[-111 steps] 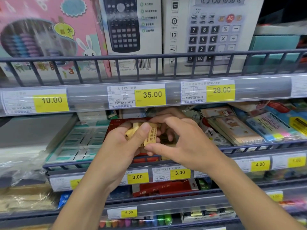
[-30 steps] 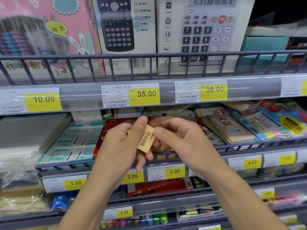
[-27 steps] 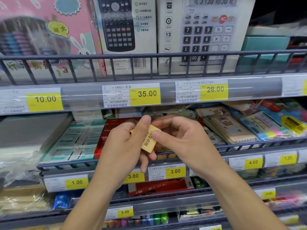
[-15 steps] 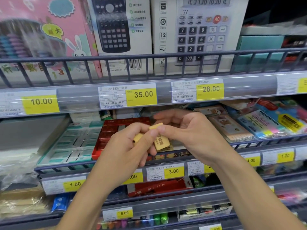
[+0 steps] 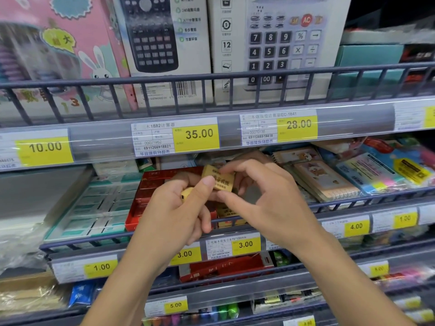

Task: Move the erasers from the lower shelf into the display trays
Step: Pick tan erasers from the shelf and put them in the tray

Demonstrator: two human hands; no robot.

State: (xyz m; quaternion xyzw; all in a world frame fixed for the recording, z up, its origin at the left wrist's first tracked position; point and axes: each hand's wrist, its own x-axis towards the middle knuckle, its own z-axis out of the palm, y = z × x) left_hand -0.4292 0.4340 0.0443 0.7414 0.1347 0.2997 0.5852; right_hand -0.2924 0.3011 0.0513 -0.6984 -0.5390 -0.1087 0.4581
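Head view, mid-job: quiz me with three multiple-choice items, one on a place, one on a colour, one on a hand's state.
1. The red tray sits under which price tag?
A 35.00
B 28.00
C 10.00

2. The eraser held between the hands is
A blue
B yellow
C white

3. The right hand is
A flat on the shelf
B pinching the eraser
C hanging idle

Answers:
1 A, the 35.00 tag is straight above the tray.
2 B, its wrapper is yellow.
3 B, forefinger and thumb pinch it while the left hand thumb presses it.

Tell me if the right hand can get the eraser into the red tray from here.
Probably yes: the right hand pinches the eraser just above the red tray, though the left hand partly crowds the way.
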